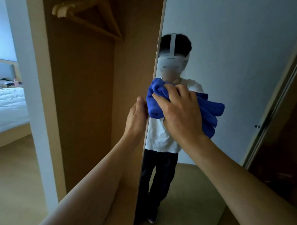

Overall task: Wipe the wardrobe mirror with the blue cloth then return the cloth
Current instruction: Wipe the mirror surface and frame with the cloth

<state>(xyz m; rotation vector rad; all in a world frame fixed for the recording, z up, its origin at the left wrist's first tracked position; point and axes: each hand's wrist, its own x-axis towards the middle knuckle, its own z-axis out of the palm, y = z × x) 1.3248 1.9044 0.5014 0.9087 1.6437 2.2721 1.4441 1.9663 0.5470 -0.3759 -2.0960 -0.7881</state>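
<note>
The wardrobe mirror [230, 64] covers an open door that fills the right half of the view. A bunched blue cloth [154, 102] is pressed flat against the glass near the door's left edge, at chest height. My right hand [179, 111] is shut on the cloth, palm toward the mirror. My left hand [137, 115] grips the door's left edge [156, 53] just left of the cloth, fingers wrapped behind it. The mirror reflects a person in a white shirt and the cloth's own reflection [211, 113].
The open wooden wardrobe [87, 93] stands left of the door, with wooden hangers [90, 14] at the top. A bed [8, 104] with white sheets lies at the far left. A dark sliding door frame [279, 100] runs along the right.
</note>
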